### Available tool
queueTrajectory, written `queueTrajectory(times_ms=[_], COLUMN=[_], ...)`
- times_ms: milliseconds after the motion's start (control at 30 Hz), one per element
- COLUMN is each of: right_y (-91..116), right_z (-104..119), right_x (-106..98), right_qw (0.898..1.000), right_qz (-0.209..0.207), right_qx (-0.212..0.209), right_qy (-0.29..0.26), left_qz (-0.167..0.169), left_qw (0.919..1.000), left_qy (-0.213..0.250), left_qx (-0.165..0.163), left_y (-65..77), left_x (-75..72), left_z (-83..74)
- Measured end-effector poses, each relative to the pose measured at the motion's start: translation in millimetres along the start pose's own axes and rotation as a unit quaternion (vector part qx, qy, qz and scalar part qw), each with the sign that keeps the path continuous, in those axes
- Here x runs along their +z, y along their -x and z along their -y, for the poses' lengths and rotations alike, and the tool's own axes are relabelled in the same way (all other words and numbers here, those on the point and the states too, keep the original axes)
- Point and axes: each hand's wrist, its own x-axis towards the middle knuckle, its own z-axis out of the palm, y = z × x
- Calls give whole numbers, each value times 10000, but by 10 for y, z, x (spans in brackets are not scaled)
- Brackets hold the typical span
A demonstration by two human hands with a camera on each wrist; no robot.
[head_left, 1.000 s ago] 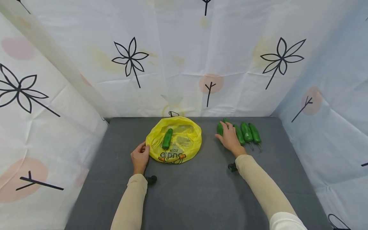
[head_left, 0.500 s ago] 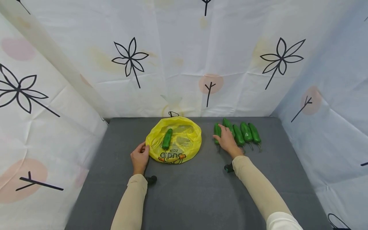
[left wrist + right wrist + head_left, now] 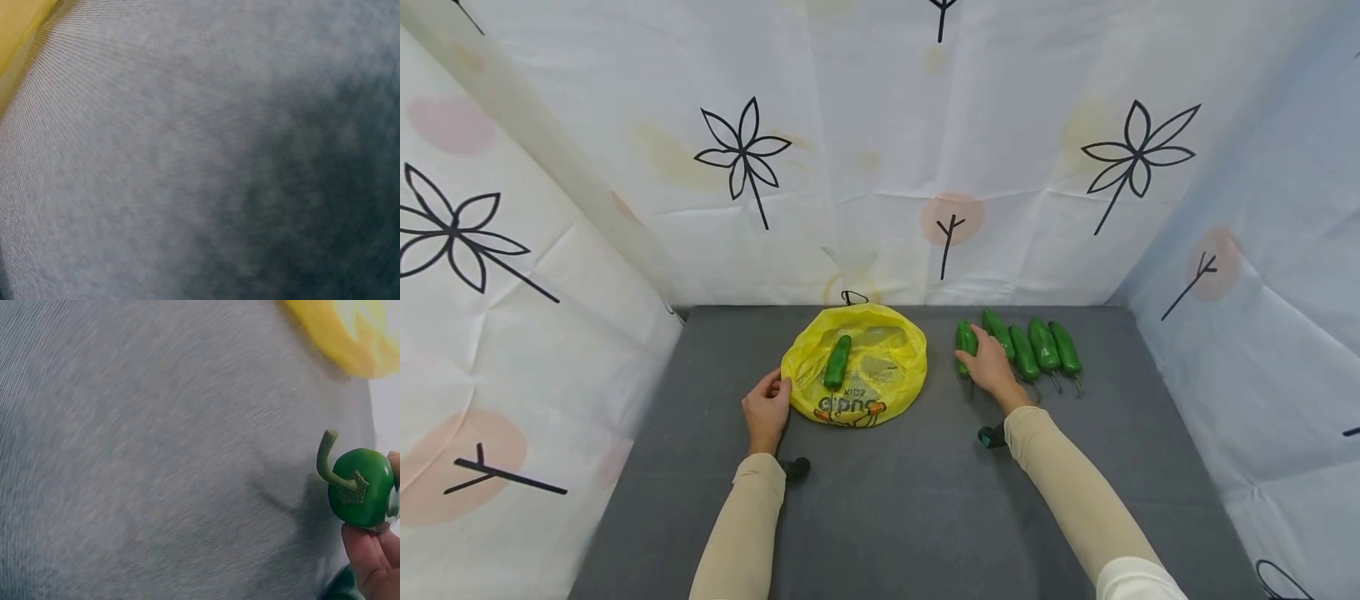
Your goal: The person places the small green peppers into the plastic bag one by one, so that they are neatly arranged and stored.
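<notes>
In the head view, my left hand pinches the left rim of a yellow plastic bag, which lies with its mouth spread wide. A green chili pepper rests in the bag, stem toward me. My right hand grips another green chili pepper at the left end of a group. In the right wrist view this pepper sits between thumb and fingers, its curved stem facing the camera and a shadow beside it on the cloth. The left wrist view catches only the yellow bag's edge; the left fingers are outside it.
Several green chili peppers lie side by side just right of my right hand, near the back edge of the grey table. Patterned white cloth stands behind the table and along both sides.
My right hand has shifted a little left and toward me. The pepper in its grip has moved slightly left, away from the others. The left hand and bag have stayed in place.
</notes>
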Motion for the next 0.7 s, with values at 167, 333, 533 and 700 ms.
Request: queueTrajectory(times_ms=[167, 333, 533, 700], right_y=[49, 96, 122, 160], right_z=[124, 267, 408, 527], right_x=[-79, -177, -254, -314], right_qw=[9993, 9974, 9945, 9931], right_qz=[29, -25, -5, 90], right_qx=[-114, -239, -247, -99], right_qy=[-350, -674, -1014, -1167], left_qz=[-22, -1, -9, 10], left_qw=[10000, 10000, 10000, 10000], left_qy=[-28, 22, 15, 36], left_qx=[-2, 12, 53, 57], left_y=[-8, -9, -11, -12], left_x=[1, 0, 8, 14], left_z=[-9, -13, 37, 38])
